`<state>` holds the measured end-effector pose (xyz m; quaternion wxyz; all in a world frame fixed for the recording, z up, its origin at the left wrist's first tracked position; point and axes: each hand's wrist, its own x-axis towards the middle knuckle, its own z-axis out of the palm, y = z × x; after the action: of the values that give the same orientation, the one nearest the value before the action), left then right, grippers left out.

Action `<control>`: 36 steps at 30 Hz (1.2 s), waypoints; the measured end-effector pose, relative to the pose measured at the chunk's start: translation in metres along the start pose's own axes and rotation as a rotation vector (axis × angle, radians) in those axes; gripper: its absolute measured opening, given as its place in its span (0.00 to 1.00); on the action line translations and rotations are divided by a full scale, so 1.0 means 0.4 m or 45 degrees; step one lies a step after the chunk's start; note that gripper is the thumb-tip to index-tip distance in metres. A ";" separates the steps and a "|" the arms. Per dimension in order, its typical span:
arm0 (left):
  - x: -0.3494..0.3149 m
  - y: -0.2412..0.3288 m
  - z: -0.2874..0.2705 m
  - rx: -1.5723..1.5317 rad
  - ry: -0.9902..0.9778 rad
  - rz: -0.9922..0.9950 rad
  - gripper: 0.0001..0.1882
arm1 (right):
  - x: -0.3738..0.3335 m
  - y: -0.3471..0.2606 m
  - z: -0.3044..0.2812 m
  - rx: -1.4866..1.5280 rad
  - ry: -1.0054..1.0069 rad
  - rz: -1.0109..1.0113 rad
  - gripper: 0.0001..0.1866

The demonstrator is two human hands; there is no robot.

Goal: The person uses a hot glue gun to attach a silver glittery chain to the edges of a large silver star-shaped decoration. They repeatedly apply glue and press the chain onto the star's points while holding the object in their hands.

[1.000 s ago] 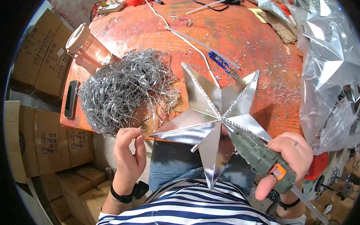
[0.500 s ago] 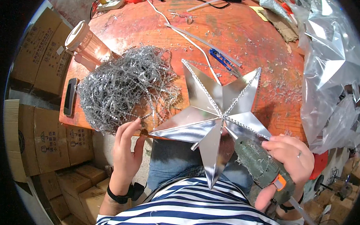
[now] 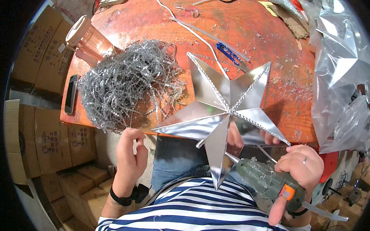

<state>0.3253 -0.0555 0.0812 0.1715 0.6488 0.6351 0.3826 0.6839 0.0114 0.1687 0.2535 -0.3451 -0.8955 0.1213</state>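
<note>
A silver five-pointed star lies over the front edge of the table, its lower point hanging above my lap. Sparkly silver trim runs along the ridges of its two upper points and its right point; along the left point's ridge I see a thin pale line. My right hand grips a dark green glue gun, whose nozzle is beside the lower point; a clear glue stick sticks out behind. My left hand is closed with bent fingers, just below a heap of silver tinsel. What its fingertips pinch, if anything, is hidden.
A lidded cup and a phone are at the table's left. Behind the star lie a blue cutter and a white cord. Clear plastic sheeting covers the right side; cardboard boxes stand at left.
The glue gun's nozzle has moved down, from near the star's centre to beside its lower point. My left fingers have curled in and drawn back from the star's left tip.
</note>
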 end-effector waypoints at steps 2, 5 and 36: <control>-0.009 -0.009 -0.008 -0.065 -0.003 -0.032 0.12 | -0.006 -0.001 -0.007 -0.003 -0.053 0.002 0.48; -0.011 -0.009 -0.013 -0.035 -0.005 0.017 0.11 | -0.012 -0.014 -0.019 -0.003 -0.136 0.040 0.48; -0.037 0.040 -0.012 0.243 -0.001 0.167 0.19 | -0.064 -0.053 0.015 0.222 -0.123 -0.055 0.45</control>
<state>0.3345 -0.0731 0.0916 0.0838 0.7024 0.6248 0.3304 0.6850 -0.0219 0.1625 0.2418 -0.2962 -0.8998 0.2099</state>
